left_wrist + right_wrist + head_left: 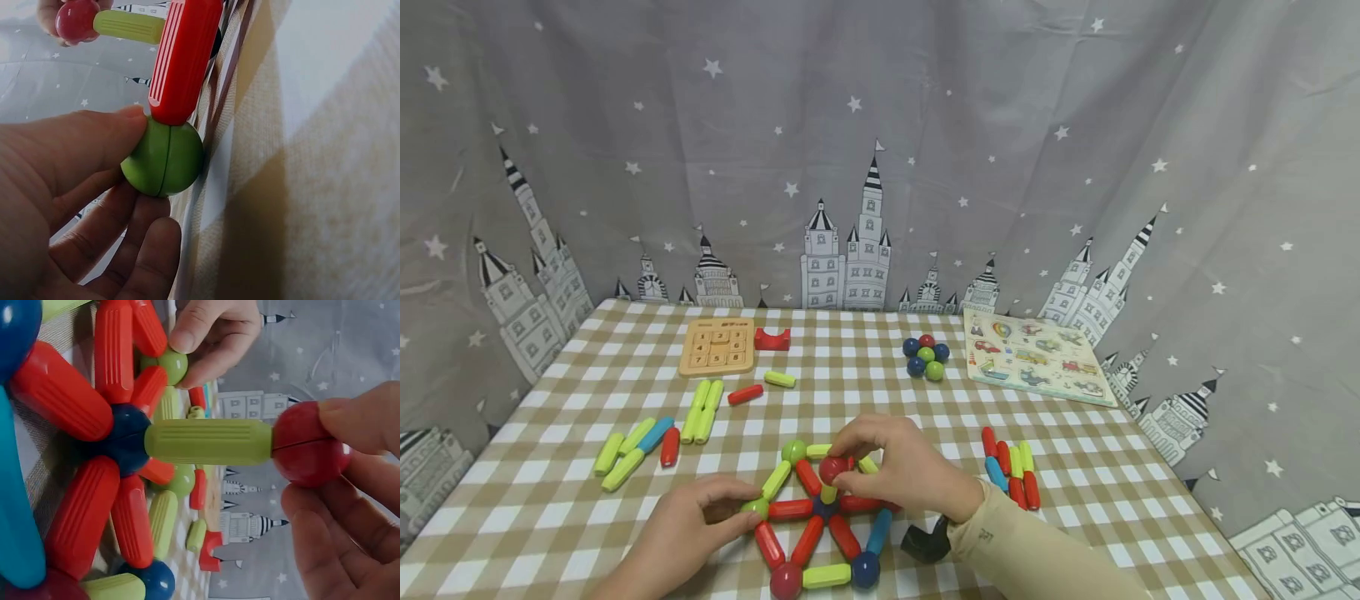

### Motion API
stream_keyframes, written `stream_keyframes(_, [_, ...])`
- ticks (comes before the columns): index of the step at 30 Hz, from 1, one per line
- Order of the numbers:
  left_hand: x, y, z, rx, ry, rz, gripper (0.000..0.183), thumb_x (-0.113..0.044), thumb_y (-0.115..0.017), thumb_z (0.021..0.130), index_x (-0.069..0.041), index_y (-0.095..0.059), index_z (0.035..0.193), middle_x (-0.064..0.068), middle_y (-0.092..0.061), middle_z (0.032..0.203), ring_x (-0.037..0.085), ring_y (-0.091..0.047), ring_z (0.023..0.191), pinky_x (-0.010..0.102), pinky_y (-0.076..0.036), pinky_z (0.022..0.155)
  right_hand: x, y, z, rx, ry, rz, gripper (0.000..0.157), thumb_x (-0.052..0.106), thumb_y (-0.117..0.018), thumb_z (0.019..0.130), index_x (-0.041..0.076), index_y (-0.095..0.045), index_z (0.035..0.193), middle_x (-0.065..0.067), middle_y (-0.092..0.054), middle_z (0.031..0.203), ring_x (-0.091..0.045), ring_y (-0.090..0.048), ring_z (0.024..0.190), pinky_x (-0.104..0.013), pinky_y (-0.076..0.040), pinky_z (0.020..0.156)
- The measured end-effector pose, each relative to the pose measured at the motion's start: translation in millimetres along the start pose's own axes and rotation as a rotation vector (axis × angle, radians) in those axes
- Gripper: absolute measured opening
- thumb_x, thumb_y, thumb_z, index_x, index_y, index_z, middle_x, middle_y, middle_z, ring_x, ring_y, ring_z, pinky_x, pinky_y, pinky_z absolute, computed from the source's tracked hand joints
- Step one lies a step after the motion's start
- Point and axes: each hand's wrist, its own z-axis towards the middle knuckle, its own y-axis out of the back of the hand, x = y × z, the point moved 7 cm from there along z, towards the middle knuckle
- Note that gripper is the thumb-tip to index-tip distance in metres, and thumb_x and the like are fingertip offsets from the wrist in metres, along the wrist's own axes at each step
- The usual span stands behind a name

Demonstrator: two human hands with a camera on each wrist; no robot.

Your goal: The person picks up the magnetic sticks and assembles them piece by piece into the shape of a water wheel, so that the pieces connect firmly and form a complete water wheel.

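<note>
A flat wheel of ball-and-rod building pieces lies on the cloth, with red rods (807, 542) spreading from a dark blue ball (128, 439) at its middle. From that hub a yellow-green rod (209, 442) stands upright, topped by a red ball (310, 444). My right hand (902, 471) pinches this red ball between thumb and fingers. At the wheel's left corner my left hand (688, 529) pinches a green ball (164, 156), which joins a red rod (185, 62). Rim corners include another red ball (786, 581) and a blue ball (865, 570).
Loose rods lie in groups at left (632, 450) and right (1017, 471). Several loose balls (927, 354) cluster farther back. A wooden number puzzle (717, 347), a red bracket-like piece (772, 339) and a picture board (1037, 358) lie behind. A black object (925, 542) sits by my right forearm.
</note>
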Motion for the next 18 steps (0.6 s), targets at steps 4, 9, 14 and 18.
stream_keyframes(4, [2.2,-0.2,-1.3,-0.004,0.021,0.000,0.025,-0.018,-0.088,0.081,-0.023,-0.078,0.103,-0.005,-0.074,0.110,0.008,-0.068,0.093,0.023,-0.059,0.077,-10.1,10.4,-9.1,-0.088,-0.019,-0.015,0.024,0.019,-0.080,0.091,0.017,-0.075,0.114,0.006,-0.073,0.112,-0.007,-0.068,0.099,-0.036,-0.059,0.090])
stream_keyframes(9, [1.7,-0.1,-0.4,0.000,0.021,0.011,0.026,-0.021,-0.089,0.080,-0.023,-0.079,0.104,-0.006,-0.074,0.108,0.008,-0.067,0.092,0.023,-0.058,0.076,-61.7,15.6,-37.7,-0.147,-0.249,0.014,0.014,0.021,-0.076,0.094,0.014,-0.078,0.106,0.005,-0.074,0.104,-0.009,-0.067,0.093,-0.027,-0.057,0.082])
stream_keyframes(14, [-4.6,2.8,0.6,-0.015,0.002,0.024,0.024,-0.022,-0.089,0.080,-0.025,-0.079,0.103,-0.008,-0.075,0.106,0.006,-0.067,0.088,0.020,-0.056,0.074,-101.9,1.4,-59.2,-0.067,-0.347,0.166,0.018,0.022,-0.080,0.092,0.017,-0.077,0.109,0.000,-0.073,0.110,-0.016,-0.068,0.099,-0.025,-0.056,0.086])
stream_keyframes(18, [-6.2,4.1,2.4,-0.024,-0.008,0.019,0.024,-0.025,-0.088,0.082,-0.025,-0.079,0.104,-0.007,-0.075,0.107,0.006,-0.068,0.089,0.020,-0.056,0.074,-110.6,-2.6,-61.2,-0.054,-0.306,0.240,0.016,0.023,-0.081,0.091,0.020,-0.078,0.106,-0.001,-0.070,0.110,-0.020,-0.067,0.099,-0.027,-0.057,0.085])
